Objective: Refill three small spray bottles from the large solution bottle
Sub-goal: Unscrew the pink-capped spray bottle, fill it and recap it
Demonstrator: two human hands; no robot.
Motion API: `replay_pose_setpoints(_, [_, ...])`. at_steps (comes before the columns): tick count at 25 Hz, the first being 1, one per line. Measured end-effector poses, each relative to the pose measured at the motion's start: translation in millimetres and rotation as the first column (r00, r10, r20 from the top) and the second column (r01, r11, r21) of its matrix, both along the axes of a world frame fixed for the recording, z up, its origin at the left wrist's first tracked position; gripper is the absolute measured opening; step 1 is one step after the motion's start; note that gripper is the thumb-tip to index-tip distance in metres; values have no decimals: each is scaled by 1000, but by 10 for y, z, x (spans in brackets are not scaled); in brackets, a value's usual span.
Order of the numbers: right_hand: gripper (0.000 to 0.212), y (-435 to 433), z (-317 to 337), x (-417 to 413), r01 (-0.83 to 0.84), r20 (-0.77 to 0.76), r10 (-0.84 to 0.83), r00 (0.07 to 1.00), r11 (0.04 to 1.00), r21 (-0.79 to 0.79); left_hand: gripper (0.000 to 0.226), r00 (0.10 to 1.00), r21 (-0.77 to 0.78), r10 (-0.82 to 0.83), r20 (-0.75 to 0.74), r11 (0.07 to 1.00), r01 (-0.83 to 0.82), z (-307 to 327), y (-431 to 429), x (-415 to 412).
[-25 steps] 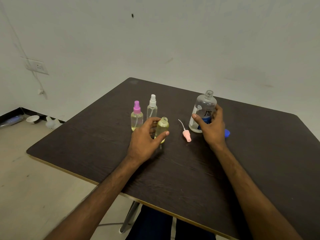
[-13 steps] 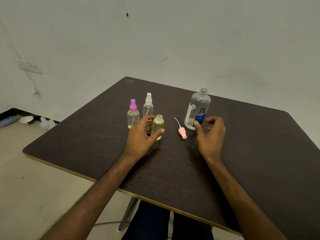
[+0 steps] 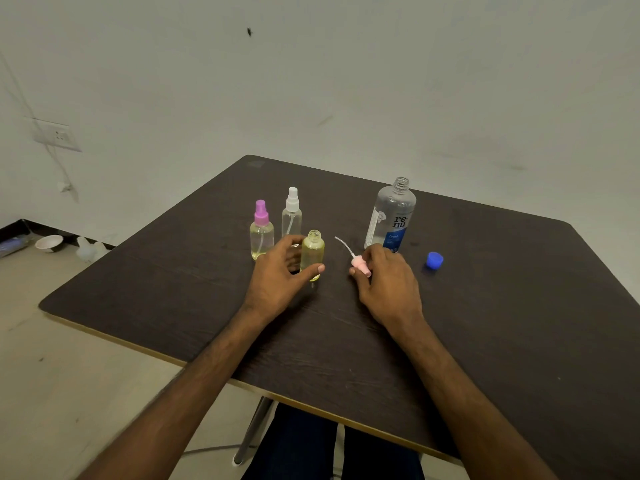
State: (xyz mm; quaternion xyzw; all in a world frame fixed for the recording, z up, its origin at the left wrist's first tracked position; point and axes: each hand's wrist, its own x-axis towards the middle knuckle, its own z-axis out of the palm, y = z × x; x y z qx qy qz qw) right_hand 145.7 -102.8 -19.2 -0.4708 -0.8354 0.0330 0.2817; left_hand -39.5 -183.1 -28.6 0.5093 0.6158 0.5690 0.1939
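The uncapped small bottle, filled with yellowish liquid, is gripped by the left hand, with the thumb across its front and the fingers curled behind it. It stands upright on the dark counter, roughly midway between the left and right edges and nearer the far corner than the near edge. Its pink spray top is pinched at the fingertips of the right hand; the thin tube is pointed toward the far left. Whether the top is lifted off the counter cannot be told. Just behind the right hand the large bottle is seen upright and uncapped, partly filled with clear liquid. Its blue cap is set toward the right edge, apart from the hand. Behind the left hand, a purple-topped spray bottle and a white-topped spray bottle are stood side by side.
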Motion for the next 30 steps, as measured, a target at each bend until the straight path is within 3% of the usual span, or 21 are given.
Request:
replay_pose_setpoints(4, [21,1,34,26,39,-20,-40,999,999,-14,55,1000,0,-8,0,1000,8,-17,2,-8])
replay_pose_setpoints(6, [19,-16,66,48,8,-216,-26,976,997,-81,55,1000,-1,-6,-16,1000,6,-21,-5,-9])
replay_pose_setpoints(8, [18,-39,155,74,-71,-484,0,875,989,-128,55,999,-1,-7,-36,1000,7,-17,-9,-11])
replay_pose_setpoints(11, [19,-62,380,136,-182,-614,166,771,983,37,54,999,0,-8,-47,1000,8,-13,-9,-7])
replay_pose_setpoints(14, [21,-108,654,148,-295,-551,330,766,943,155,53,999,3,-8,-42,1000,8,-2,-8,-9])
replay_pose_setpoints(19, [21,-96,941,103,-393,-267,455,850,883,255,54,999,6,-6,-54,1000,6,14,-19,4])
replay_pose_setpoints(23, [20,-93,1053,73,-429,-81,481,873,836,341,52,999,11,0,-46,1000,0,7,-15,9])
replay_pose_setpoints(30, [21,-65,1185,24,-408,32,439,898,803,434,51,999,9,5,-44,1000,-4,22,-16,13])
